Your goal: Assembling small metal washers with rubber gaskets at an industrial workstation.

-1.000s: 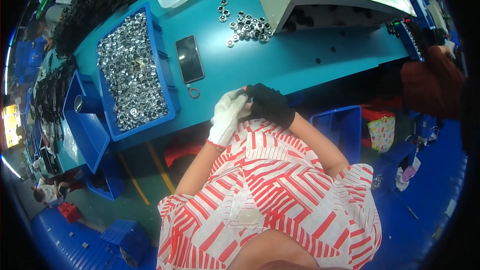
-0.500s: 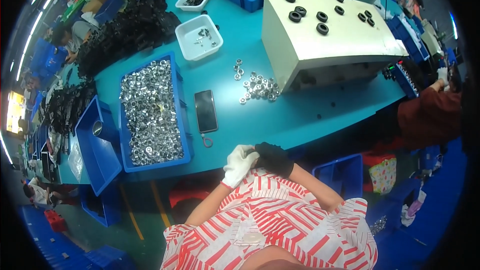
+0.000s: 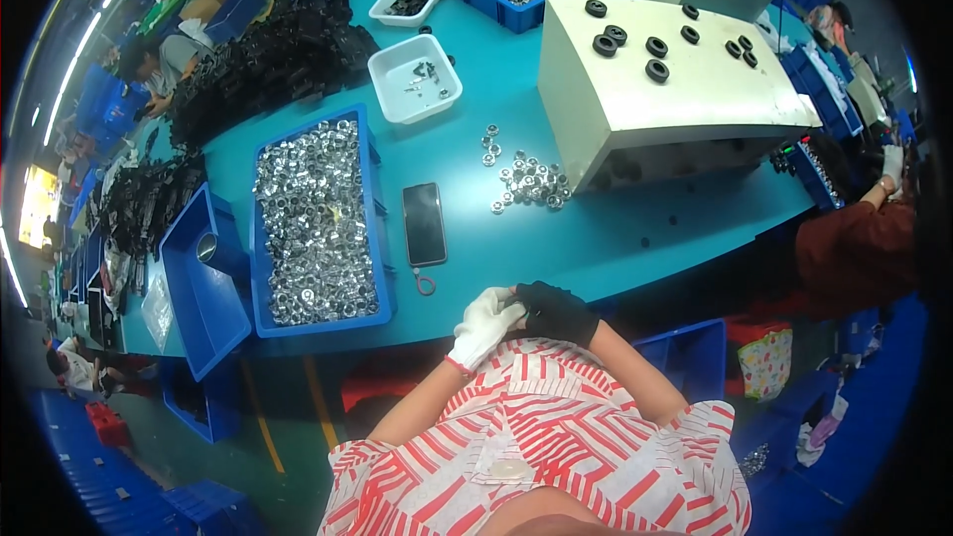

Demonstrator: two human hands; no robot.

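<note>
My left hand [image 3: 485, 326], in a white glove, and my right hand [image 3: 559, 314], in a black glove, meet at the table's near edge in front of my body. The fingers of both are closed and pressed together. Something small and dark seems to be pinched between them, but the gloves cover it and I cannot make out its kind. Just beyond the hands lies a dark phone [image 3: 425, 225] with a pink loop strap [image 3: 425, 284]. Farther off, a loose cluster of shiny metal rings [image 3: 533, 182] rests on the teal table [image 3: 486, 248].
A blue bin [image 3: 381, 248] full of metal rings stands left, beside a tilted blue bin [image 3: 210, 313]. Behind are a white tray [image 3: 393, 65] and black parts [image 3: 278, 60]. A cream metal housing [image 3: 685, 104] carrying black rings [image 3: 656, 70] stands right. A co-worker's sleeve [image 3: 854, 253] is at far right.
The whole scene has shifted slightly to the right in the view. My hands stay together at the table edge, with the fingers only slightly moved. A dark hand shape now shows over the far blue bin.
</note>
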